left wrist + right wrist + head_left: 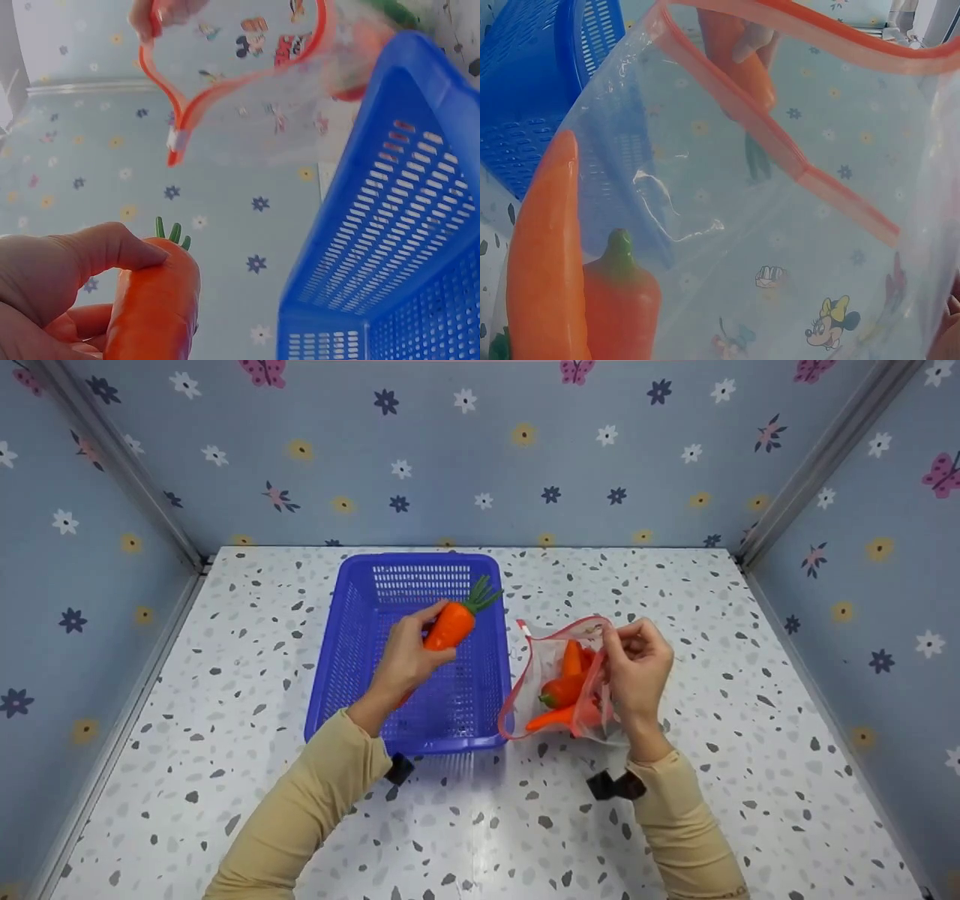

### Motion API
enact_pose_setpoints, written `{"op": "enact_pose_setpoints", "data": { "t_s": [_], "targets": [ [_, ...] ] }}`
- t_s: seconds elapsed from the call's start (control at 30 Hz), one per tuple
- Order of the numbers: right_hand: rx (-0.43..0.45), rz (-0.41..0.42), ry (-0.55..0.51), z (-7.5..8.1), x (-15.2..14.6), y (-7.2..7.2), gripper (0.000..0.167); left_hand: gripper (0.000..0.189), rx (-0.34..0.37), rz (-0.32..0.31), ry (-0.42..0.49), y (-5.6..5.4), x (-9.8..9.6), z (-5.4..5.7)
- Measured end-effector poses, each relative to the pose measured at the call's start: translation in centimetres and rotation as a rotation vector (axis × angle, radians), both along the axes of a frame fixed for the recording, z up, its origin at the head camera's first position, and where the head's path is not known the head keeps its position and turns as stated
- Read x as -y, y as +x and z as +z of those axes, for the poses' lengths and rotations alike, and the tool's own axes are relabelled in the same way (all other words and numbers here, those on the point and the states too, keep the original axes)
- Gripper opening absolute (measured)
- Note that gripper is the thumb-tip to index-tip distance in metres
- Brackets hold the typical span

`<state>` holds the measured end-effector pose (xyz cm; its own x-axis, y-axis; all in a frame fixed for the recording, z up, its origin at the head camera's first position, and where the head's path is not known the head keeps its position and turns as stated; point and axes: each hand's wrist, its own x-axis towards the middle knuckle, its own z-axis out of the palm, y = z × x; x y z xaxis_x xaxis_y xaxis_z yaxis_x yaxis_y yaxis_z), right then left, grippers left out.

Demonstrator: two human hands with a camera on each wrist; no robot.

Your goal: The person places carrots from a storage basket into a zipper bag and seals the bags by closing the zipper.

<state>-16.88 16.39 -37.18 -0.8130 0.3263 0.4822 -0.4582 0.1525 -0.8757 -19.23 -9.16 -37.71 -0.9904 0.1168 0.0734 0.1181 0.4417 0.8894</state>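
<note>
An orange carrot [451, 624] with green leaf stubs is gripped by my left hand [405, 660], over the blue basket [411, 558]. In the left wrist view the thumb presses on the top of the carrot [154, 307]. My right hand [641, 671] pinches the red-edged rim of a clear zip bag [534, 664], whose mouth gapes toward the basket. Inside the bag lie an orange-red pepper [622, 307] with a green stem, a long orange vegetable [547, 255] and other orange pieces. Cartoon figures are printed on the bag's side.
The basket has perforated walls and stands left of the bag on a white speckled tabletop [480, 840]. Flower-patterned panels [450, 450] close off the back and both sides. Dark wrist mounts [615, 785] sit at the cuffs.
</note>
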Motion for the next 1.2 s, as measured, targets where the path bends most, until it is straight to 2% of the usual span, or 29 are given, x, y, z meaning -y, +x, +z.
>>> {"op": "enact_pose_setpoints", "data": {
  "t_s": [0.13,0.37,0.67,1.0,1.2],
  "targets": [
    [0.005,0.005,-0.001,0.1,0.0,0.1,0.017,0.065,-0.012,-0.042,0.031,1.1,-0.5,0.6],
    [0.006,0.008,-0.009,0.2,0.1,0.1,0.017,0.064,-0.057,-0.087,0.007,2.9,-1.4,1.3],
    [0.009,0.011,-0.027,0.1,0.1,0.1,0.018,0.064,-0.036,-0.161,0.012,4.7,-2.5,1.8],
    [0.009,0.000,-0.006,0.1,0.1,0.2,0.015,0.061,-0.048,-0.277,0.007,5.6,-4.1,1.1],
    [0.021,0.005,-0.017,-0.3,-0.1,-0.1,0.014,0.061,0.015,-0.310,0.040,5.7,-5.4,0.3]
  ]
}}
